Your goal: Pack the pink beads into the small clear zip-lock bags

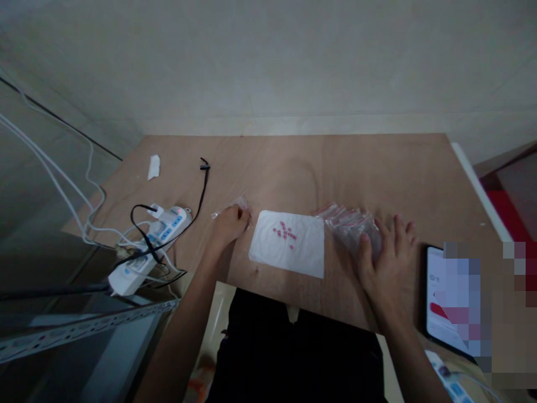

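On the left part of the wooden table, my left hand (230, 225) is closed, its fingers curled on a small clear zip bag (242, 201) that shows on both sides of it. My right hand (389, 252) lies with its fingers spread, thumb and index touching the near end of a fanned stack of clear zip bags (346, 221) with red seal lines. Between the hands is a white sheet (308, 257). Several small red pieces (286, 232) sit in a loose cluster on it; their exact kind is too small to tell.
A white power strip (168, 226) with plugs and tangled cords stands at the left. Behind it lie a black cable (205, 179) and a white scrap (154, 167). A phone (447, 302) with a lit screen rests at the right. The wall (268, 67) borders the table's far edge.
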A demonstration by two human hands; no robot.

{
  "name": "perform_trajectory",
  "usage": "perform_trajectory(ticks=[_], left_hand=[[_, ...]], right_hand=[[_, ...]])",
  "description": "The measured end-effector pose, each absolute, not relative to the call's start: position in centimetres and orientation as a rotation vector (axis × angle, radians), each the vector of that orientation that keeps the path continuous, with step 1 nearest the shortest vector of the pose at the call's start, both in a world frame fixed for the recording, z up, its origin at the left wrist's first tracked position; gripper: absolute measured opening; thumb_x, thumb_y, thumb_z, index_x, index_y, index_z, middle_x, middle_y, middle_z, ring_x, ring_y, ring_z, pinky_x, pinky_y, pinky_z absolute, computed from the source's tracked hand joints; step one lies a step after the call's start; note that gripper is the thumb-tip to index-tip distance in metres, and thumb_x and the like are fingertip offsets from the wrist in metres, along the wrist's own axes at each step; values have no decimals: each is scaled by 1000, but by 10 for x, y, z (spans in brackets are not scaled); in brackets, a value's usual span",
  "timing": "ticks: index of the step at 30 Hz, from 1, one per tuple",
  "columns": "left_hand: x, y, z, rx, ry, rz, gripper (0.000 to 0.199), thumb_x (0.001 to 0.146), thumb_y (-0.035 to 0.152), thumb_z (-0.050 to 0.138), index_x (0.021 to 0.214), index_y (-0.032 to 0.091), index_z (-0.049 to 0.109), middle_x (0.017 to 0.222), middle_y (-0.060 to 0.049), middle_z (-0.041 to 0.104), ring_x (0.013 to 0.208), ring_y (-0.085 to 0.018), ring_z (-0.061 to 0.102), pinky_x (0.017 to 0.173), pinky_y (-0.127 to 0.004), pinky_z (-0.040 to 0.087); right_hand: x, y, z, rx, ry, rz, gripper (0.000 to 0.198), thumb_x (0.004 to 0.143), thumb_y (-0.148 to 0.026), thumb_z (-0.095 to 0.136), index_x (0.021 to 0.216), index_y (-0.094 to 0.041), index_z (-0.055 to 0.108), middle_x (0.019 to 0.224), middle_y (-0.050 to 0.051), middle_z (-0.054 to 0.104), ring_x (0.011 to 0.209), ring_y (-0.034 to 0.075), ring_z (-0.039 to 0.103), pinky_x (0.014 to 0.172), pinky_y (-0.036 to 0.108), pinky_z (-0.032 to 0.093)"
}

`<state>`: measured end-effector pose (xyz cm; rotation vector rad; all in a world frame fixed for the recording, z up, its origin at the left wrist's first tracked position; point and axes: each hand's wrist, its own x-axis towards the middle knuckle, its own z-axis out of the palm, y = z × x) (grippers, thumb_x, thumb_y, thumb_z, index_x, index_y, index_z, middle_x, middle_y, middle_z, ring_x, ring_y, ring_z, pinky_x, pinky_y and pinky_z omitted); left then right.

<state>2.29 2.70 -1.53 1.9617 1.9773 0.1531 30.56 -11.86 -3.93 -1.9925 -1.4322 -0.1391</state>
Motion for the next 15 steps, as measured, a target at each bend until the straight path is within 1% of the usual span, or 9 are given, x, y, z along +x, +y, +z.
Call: perform_trajectory(ticks=[2, 3, 5, 6, 7, 8, 10, 12, 15], left_hand=[[15, 24, -10, 1937, 1912, 241, 27, 85, 34, 45, 77, 17, 64, 83, -11, 72, 77, -23, 65, 67, -30, 45], [10, 21, -6, 1917, 1887, 291, 26, 85, 34, 45, 75, 17, 62, 78, -8, 70, 72, -20, 64, 64, -28, 44], [1, 9, 6, 1872, 1850, 401, 27, 85, 36, 45, 71, 18, 58, 69, -4, 65, 63, -16, 59, 59, -25, 43], [-3, 1, 13, 1839, 1828, 485, 27, 85, 38, 46, 69, 18, 56, 65, -2, 62, 60, -15, 57, 57, -24, 42], [-5, -8, 21, 1798, 1789, 584, 28, 84, 39, 47, 67, 19, 54, 62, 0, 58, 58, -13, 54, 55, -23, 41], [-5, -18, 28, 1722, 1714, 744, 28, 83, 40, 51, 64, 19, 52, 60, 2, 54, 56, -12, 51, 54, -23, 39], [0, -39, 42, 1597, 1551, 928, 31, 79, 40, 60, 59, 19, 51, 55, 4, 48, 53, -10, 45, 53, -22, 37], [11, -58, 49, 1488, 1426, 1000, 31, 77, 39, 64, 57, 18, 52, 53, 5, 47, 51, -9, 43, 51, -21, 35], [31, -79, 48, 1249, 1275, 1085, 31, 75, 42, 67, 60, 18, 56, 53, 4, 51, 50, -9, 45, 51, -21, 37]], right_hand=[[299, -123, -26, -1954, -1417, -170, 43, 94, -34, 44, 131, -14, 51, 149, 20, 39, 143, 37, 24, 110, 63, 27], [294, -124, -19, -1920, -1400, -167, 40, 93, -33, 46, 128, -15, 54, 144, 20, 44, 140, 37, 32, 108, 61, 32], [279, -124, -5, -1797, -1367, -97, 30, 92, -29, 48, 117, -17, 61, 125, 17, 60, 122, 32, 54, 100, 53, 45], [270, -122, 1, -1713, -1359, -19, 25, 92, -27, 49, 110, -18, 64, 113, 14, 65, 109, 28, 62, 94, 49, 49], [258, -120, 8, -1625, -1362, 89, 21, 92, -26, 50, 104, -20, 66, 103, 11, 68, 99, 25, 65, 89, 44, 52], [245, -116, 15, -1540, -1371, 218, 18, 92, -25, 51, 99, -21, 68, 96, 9, 70, 92, 22, 66, 85, 41, 53], [217, -109, 28, -1390, -1391, 499, 16, 91, -24, 54, 95, -22, 70, 92, 6, 70, 88, 19, 66, 83, 37, 54], [191, -104, 38, -1272, -1401, 752, 16, 90, -26, 57, 94, -22, 72, 91, 5, 71, 85, 18, 67, 80, 33, 54], [170, -104, 47, -1181, -1401, 1022, 15, 85, -27, 66, 95, -21, 74, 85, 4, 72, 76, 16, 66, 69, 28, 54]])
